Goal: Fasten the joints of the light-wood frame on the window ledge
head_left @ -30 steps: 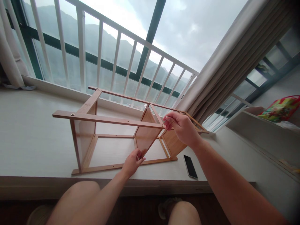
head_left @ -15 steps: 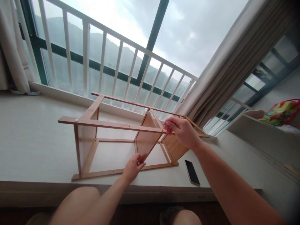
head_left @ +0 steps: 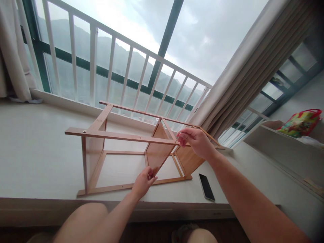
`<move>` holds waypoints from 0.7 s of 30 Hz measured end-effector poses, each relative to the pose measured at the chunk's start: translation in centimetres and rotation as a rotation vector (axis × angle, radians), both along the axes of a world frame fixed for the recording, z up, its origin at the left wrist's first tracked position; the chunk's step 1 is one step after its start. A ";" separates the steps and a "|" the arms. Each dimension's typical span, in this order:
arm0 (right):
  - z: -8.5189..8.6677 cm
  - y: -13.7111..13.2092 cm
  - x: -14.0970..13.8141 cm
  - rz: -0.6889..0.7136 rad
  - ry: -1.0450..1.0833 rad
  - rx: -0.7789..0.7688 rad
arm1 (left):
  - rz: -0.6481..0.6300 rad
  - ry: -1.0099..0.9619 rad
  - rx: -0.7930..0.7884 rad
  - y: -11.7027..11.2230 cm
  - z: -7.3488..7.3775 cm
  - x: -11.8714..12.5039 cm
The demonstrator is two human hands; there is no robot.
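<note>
A wooden shelf frame [head_left: 118, 135] lies on its side on the white ledge, with panels set between its rails. My left hand [head_left: 143, 182] is closed at the near edge of the middle shelf panel [head_left: 158, 145], fingers curled against it. Above, my right hand [head_left: 193, 139] pinches a small thin metal piece, perhaps a hex key, at the upper rail where the middle panel joins it. Most of that piece is hidden by the fingers. A round metal fastener [head_left: 84, 131] shows near the rail's left end.
A phone [head_left: 206, 187] lies on the white ledge [head_left: 37, 152], right of the frame. Behind stands a white railing [head_left: 129, 74] before the window. Beige curtains [head_left: 243, 60] hang at the sides. A colourful bag [head_left: 300, 123] rests on a surface at right. My knees are below the ledge.
The view has shifted very slightly. Both hands keep almost the same places on the frame, with the right fingers turned a little.
</note>
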State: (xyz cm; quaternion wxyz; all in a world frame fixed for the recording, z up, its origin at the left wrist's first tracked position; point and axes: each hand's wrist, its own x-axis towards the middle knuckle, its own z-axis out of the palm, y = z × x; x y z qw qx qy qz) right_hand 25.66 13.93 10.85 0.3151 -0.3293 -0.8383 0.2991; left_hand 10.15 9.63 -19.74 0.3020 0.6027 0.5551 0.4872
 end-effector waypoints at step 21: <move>-3.5 -1.6 -2.7 -0.487 0.139 0.424 | -0.014 -0.015 -0.015 -0.1 0.6 -0.2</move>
